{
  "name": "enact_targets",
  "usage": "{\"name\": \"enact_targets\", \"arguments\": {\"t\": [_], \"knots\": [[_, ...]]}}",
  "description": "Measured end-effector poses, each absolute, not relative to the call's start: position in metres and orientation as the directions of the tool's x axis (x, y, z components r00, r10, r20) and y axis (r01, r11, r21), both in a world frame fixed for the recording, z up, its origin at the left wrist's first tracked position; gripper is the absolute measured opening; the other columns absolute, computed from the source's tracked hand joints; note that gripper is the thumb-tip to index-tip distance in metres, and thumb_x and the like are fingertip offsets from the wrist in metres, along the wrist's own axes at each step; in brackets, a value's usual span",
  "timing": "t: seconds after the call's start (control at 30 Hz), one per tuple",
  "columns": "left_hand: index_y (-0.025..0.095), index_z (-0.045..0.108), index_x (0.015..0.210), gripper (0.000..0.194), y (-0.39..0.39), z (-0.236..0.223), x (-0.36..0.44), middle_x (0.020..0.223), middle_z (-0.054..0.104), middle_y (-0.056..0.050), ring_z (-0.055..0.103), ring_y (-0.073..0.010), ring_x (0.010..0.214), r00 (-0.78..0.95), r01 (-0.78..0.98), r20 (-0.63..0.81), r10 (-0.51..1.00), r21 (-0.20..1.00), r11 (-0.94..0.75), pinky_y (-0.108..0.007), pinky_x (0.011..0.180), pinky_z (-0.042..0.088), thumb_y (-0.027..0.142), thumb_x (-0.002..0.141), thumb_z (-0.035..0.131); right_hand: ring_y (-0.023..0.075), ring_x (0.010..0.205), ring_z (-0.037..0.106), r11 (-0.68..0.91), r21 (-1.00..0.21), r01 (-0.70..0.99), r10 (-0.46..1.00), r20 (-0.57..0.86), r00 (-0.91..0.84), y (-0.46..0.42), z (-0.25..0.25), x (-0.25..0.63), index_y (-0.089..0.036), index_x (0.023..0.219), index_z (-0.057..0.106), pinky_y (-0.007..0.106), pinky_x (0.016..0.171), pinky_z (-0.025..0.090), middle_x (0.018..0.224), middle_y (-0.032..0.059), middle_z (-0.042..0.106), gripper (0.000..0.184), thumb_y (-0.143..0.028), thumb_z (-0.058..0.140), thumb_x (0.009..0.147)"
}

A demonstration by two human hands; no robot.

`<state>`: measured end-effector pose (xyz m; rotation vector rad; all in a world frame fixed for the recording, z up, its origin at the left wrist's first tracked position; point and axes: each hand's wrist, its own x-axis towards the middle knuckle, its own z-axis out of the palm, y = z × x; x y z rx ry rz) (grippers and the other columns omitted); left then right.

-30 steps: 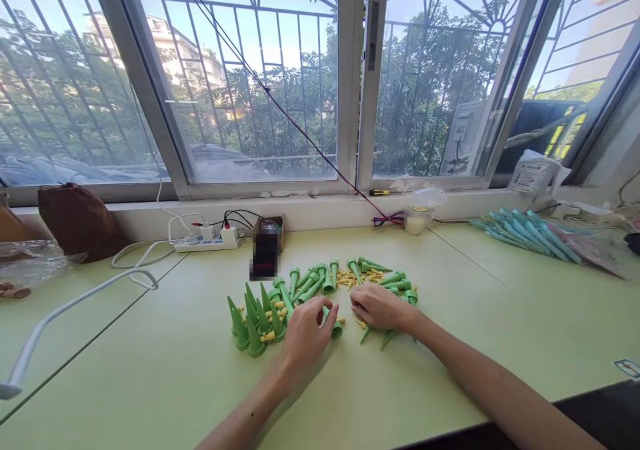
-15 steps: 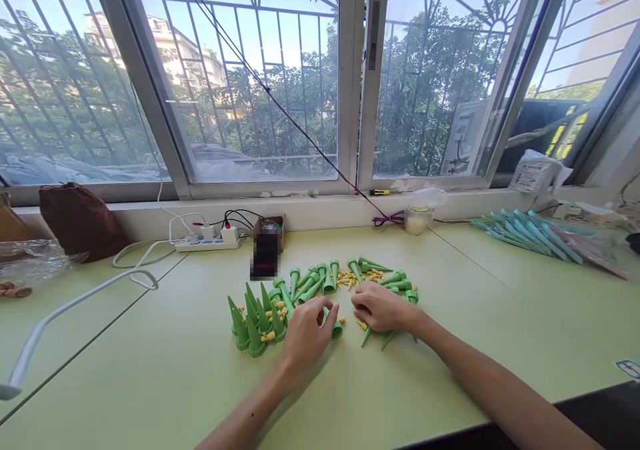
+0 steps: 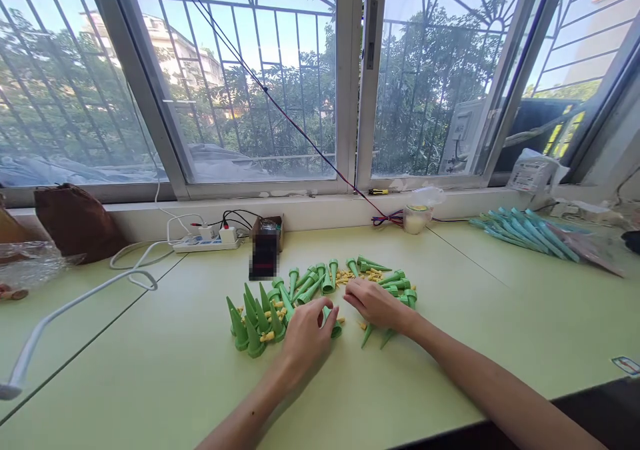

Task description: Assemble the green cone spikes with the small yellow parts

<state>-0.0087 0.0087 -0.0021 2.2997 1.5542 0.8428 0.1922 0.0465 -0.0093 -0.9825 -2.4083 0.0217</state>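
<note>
My left hand is closed around a green plastic cone, its wide end showing below the thumb. A yellow piece shows just beside that cone. Over the middle of the table, my right hand has its fingers drawn together; whatever is between them is hidden. Small yellow pieces lie in a pile just beyond it. Several green cones stand upright in a cluster left of my left hand, with yellow pieces among them. More green cones lie behind the hands, and others beside my right hand.
At the back stand a power strip, a small box and a lidded jar. Light-blue strips lie at the back right. A white curved arm reaches over the left side, near a brown bag.
My right hand has shifted slightly left and away from me, towards my left hand. The left hand stays nearly in place with the cone. The view has moved a little.
</note>
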Motion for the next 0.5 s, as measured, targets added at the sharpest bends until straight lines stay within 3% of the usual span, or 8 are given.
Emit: {"name": "enact_targets", "arguments": {"t": [0.5], "knots": [[0.022,0.071,0.094,0.030,0.0062,-0.0012,-0.0065,0.062,0.063,0.000,0.055,-0.0167,0.058,0.325,0.776,0.229,0.918,0.490,-0.397,-0.026,0.060,0.032,0.036,0.095,0.044,0.0147,0.065,0.049,0.770,-0.258,0.584,0.623,0.504,-0.599,0.0469,-0.0149,0.1905,-0.019,0.084,0.054,0.026,0.062,0.034,0.078,0.0014,0.058,0.029,-0.033,0.040,0.106]]}}
